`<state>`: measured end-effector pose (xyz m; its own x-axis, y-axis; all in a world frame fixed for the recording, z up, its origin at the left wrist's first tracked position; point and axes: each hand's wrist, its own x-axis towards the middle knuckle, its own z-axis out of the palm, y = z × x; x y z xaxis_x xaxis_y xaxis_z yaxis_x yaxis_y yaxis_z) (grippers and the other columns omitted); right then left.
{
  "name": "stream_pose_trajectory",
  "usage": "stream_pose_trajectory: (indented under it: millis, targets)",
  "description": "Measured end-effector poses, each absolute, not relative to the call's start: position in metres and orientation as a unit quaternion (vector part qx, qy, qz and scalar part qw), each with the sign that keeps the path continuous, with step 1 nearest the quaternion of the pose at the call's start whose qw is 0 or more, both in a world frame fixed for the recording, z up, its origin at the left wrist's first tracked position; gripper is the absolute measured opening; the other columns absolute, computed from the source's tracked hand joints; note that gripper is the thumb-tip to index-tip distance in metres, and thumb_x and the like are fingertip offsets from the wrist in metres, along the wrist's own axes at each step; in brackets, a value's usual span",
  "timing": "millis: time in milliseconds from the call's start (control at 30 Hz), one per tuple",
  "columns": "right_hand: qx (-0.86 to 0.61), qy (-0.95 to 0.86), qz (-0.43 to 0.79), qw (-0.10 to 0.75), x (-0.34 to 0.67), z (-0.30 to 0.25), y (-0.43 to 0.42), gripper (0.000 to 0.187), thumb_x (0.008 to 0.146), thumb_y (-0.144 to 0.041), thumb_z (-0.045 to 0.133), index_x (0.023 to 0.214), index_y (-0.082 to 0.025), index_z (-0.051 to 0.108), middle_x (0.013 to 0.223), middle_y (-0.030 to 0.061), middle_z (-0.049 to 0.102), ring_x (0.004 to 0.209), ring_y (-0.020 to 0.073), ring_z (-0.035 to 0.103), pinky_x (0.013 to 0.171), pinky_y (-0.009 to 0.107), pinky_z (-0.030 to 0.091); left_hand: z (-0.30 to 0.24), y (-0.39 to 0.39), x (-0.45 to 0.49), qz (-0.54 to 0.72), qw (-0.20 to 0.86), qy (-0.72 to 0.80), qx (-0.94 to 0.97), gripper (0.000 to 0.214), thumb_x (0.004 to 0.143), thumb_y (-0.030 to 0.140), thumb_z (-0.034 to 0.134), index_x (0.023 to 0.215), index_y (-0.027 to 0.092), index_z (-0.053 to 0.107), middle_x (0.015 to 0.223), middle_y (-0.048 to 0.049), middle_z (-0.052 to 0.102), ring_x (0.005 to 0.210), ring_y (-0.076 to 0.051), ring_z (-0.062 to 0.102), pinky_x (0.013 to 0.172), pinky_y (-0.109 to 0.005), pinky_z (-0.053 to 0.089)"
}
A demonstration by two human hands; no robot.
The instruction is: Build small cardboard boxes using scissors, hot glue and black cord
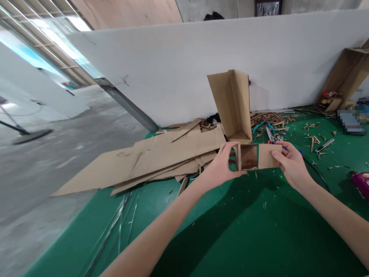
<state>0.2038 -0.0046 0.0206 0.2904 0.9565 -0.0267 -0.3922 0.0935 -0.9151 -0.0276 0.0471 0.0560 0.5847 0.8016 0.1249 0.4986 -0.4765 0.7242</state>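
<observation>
Above the green table, my left hand (pixel 223 165) grips the left end of a small cardboard box (pixel 248 157), thumb and fingers on its top and bottom edges. The open side of the box faces me and shows a brown inside. My right hand (pixel 291 163) pinches a flat cardboard piece (pixel 268 156) between thumb and fingers, at the right part of the box. Whether this piece is joined to the box I cannot tell. Behind the box stands a tall, open cardboard trough (pixel 235 107), upright against the white panel.
Flat cardboard sheets (pixel 173 152) are stacked on the left of the green table (pixel 259 231). Scissors (pixel 269 134), teal-handled pliers (pixel 263 125), cardboard scraps (pixel 273 118) and a utility knife (pixel 324 145) lie behind and right. A white panel (pixel 173 69) closes off the back; a purple object (pixel 361 184) sits far right.
</observation>
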Motion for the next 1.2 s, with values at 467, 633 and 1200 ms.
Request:
stream_pose_trajectory:
  millis: [467,633,1200]
  targets:
    - [-0.425,-0.326,0.542,0.648,0.198,0.027,-0.011,0.047,0.054,-0.046,0.091,0.073,-0.023,0.055,0.079,0.0003,0.071,0.077,0.0178,0.068,0.074,0.033,0.058,0.051,0.044,-0.025,0.247,0.283,0.350,0.858,0.072,0.078,0.028,0.074,0.138,0.031,0.034,0.148,-0.0094,0.034,0.132,-0.029,0.048,0.108,-0.047,0.048]
    - [-0.418,-0.308,0.562,0.644,0.197,0.029,-0.012,0.047,0.052,-0.044,0.093,0.072,-0.022,0.057,0.079,0.0001,0.071,0.077,0.0161,0.067,0.073,0.030,0.057,0.051,0.043,-0.024,0.249,0.275,0.350,0.860,0.074,0.077,0.028,0.075,0.138,0.031,0.033,0.148,-0.0093,0.034,0.131,-0.029,0.049,0.109,-0.046,0.048]
    - [-0.422,-0.313,0.568,0.634,0.193,0.017,-0.012,0.043,0.051,-0.042,0.094,0.069,-0.022,0.060,0.075,0.0004,0.072,0.072,0.0164,0.066,0.069,0.031,0.055,0.043,0.037,-0.019,0.257,0.273,0.345,0.860,0.076,0.078,0.029,0.075,0.139,0.032,0.031,0.146,-0.0093,0.033,0.129,-0.030,0.050,0.106,-0.046,0.050]
